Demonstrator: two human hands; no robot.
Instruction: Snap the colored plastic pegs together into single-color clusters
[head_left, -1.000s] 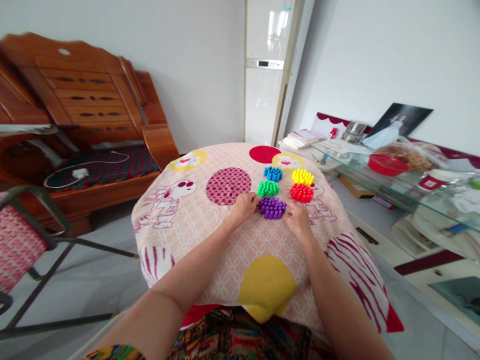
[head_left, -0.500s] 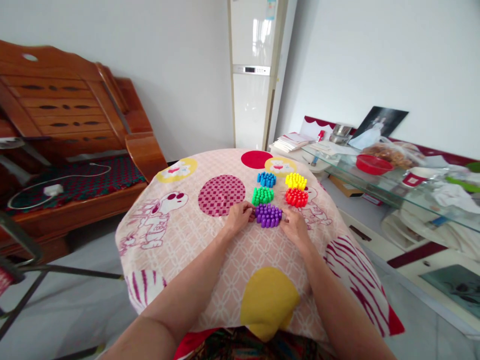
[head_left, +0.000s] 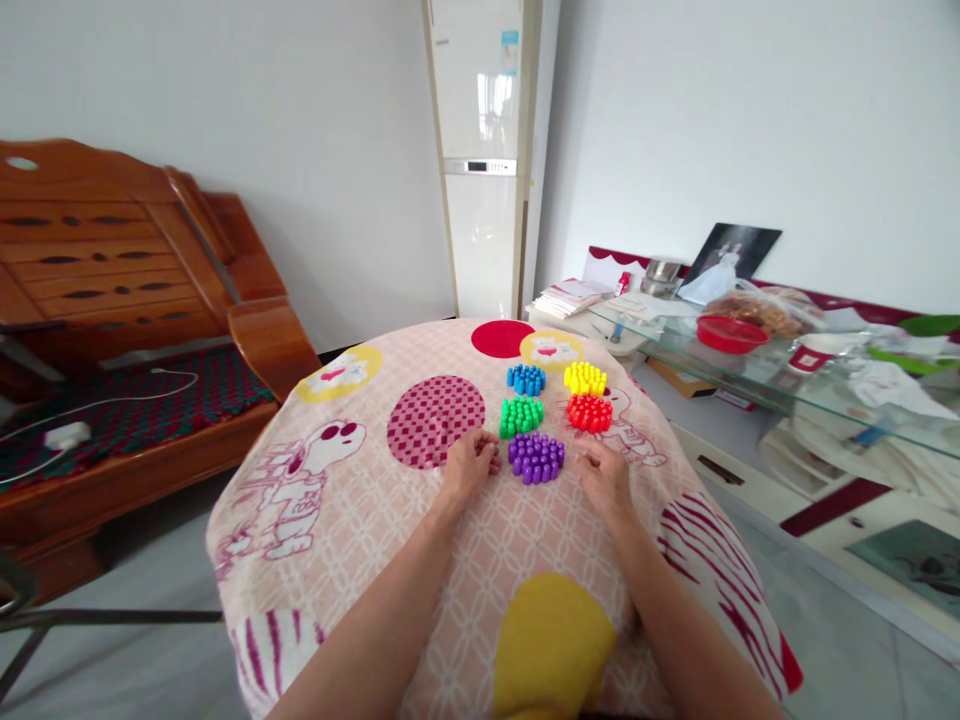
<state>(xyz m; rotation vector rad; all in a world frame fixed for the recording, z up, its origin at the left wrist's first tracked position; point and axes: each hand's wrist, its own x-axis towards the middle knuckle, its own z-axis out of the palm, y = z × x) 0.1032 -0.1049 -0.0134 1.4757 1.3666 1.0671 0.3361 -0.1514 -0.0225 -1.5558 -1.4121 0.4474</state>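
Observation:
Five tight clusters of small plastic pegs stand on a cloth-covered table (head_left: pixel 360 520): purple (head_left: pixel 536 457) nearest me, green (head_left: pixel 520 414) and red (head_left: pixel 589 412) behind it, blue (head_left: pixel 526 378) and yellow (head_left: pixel 584 377) farthest. My left hand (head_left: pixel 470 464) rests on the cloth just left of the purple cluster, a small gap between them, its fingers curled loosely. My right hand (head_left: pixel 604 473) lies just right of the purple cluster, also apart from it, fingers bent downward. Neither hand holds anything I can see.
A wooden bench (head_left: pixel 142 300) with a charger cable stands at the left. A tall white air conditioner (head_left: pixel 480 160) fills the far corner. At the right is a glass shelf unit (head_left: pixel 787 370) with a red bowl, papers, a cup and a framed photo.
Both hands have drawn back from the purple cluster, which they were touching on either side. The camera has tilted and shifted, so the room slid left and down.

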